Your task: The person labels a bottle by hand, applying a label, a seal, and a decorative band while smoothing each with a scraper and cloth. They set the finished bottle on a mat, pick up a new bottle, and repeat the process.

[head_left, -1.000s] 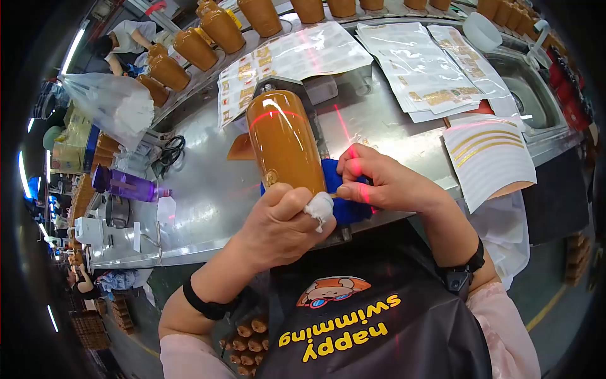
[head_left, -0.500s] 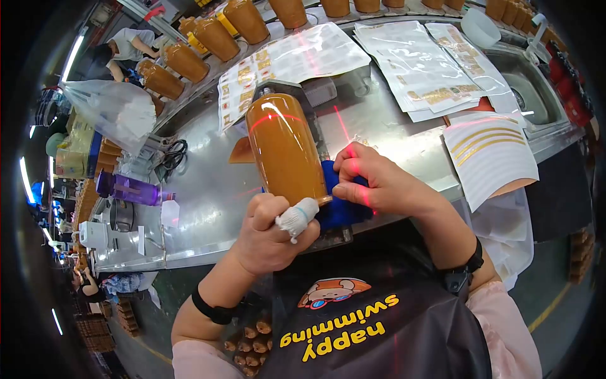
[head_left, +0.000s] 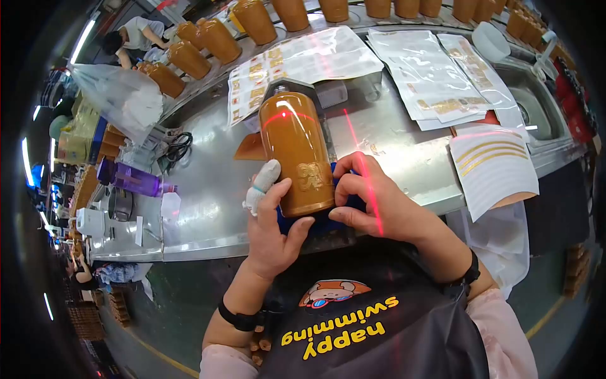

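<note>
A glossy brown bottle (head_left: pixel 291 142) lies before me, neck away, its base toward me. A raised gold emblem (head_left: pixel 310 177) shows on its upper side near the base. My left hand (head_left: pixel 270 221) holds the bottle's lower left side, thumb by the base; one finger is wrapped in a white covering (head_left: pixel 262 186). From the other side, my right hand (head_left: pixel 372 199) grips the lower right edge with curled fingers. Under the bottle a blue support (head_left: pixel 356 203) is partly hidden. A red laser line crosses the bottle and another runs over my right hand.
Printed gold label sheets (head_left: pixel 420 76) lie at the back, and a striped white sheet (head_left: pixel 492 161) at right. Beyond it is a metal sink (head_left: pixel 536 104). Brown bottles (head_left: pixel 218 41) line the far edge. A purple bottle (head_left: pixel 136 180) and black scissors (head_left: pixel 177 148) lie left. Another person (head_left: pixel 139 38) works far left.
The gold emblem has come into view on the bottle's upper side. My left hand has shifted from the base to the left side; my right hand has closed in on the right edge.
</note>
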A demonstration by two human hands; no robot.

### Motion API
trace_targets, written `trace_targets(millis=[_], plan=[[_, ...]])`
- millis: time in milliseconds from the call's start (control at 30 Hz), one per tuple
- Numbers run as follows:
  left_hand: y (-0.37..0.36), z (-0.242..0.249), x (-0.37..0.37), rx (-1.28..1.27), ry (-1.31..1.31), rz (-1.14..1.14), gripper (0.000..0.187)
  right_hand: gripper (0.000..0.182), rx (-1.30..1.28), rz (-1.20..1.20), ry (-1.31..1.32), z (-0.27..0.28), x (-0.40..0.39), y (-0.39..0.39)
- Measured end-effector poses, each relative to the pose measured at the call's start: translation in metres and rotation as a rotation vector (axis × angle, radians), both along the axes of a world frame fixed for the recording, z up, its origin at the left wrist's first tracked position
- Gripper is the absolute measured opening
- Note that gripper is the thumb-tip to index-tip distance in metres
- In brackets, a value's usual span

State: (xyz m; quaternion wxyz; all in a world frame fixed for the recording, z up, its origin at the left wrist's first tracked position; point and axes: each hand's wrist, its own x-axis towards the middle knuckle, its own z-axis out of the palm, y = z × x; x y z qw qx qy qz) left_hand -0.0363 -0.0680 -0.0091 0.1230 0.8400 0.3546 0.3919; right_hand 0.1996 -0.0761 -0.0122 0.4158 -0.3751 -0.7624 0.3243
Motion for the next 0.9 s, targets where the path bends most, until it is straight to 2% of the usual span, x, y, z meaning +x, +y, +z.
trace_targets(millis=[67,167,300,400,500,533,633,767,867,900], plan=[[0.001,-0.003,0.005,-0.176,-0.268,-0.077,0.045,0.022,0.012,-0.028,-0.007,-0.002,-0.003,0.0],[0.002,-0.007,0.011,-0.323,-0.388,-0.081,0.046,0.023,0.017,-0.061,-0.008,-0.004,-0.007,0.0],[-0.001,-0.008,0.017,-0.266,-0.293,-0.009,0.046,0.023,-0.002,-0.081,-0.001,-0.004,-0.008,-0.001],[-0.007,-0.015,0.011,-0.326,-0.56,-0.061,0.046,0.023,0.004,-0.074,-0.009,-0.004,-0.008,0.0],[-0.019,-0.031,-0.01,-0.105,-0.4,0.081,0.038,0.023,-0.014,-0.075,-0.007,-0.006,-0.008,-0.001],[-0.023,-0.03,-0.012,0.013,-0.217,0.119,0.035,0.023,-0.021,-0.074,0.001,-0.007,-0.009,0.0],[-0.039,-0.032,-0.005,0.199,0.023,0.142,0.03,0.023,-0.04,-0.071,0.005,-0.007,-0.009,0.0],[-0.035,-0.025,0.0,0.337,0.158,0.149,0.025,0.024,-0.028,-0.077,-0.016,-0.007,-0.009,0.0],[-0.027,-0.015,0.012,0.435,0.215,0.073,0.027,0.025,-0.026,-0.086,-0.026,-0.008,-0.01,0.0],[-0.026,-0.016,0.012,0.402,0.149,0.047,0.027,0.025,-0.029,-0.086,-0.033,-0.008,-0.01,0.0]])
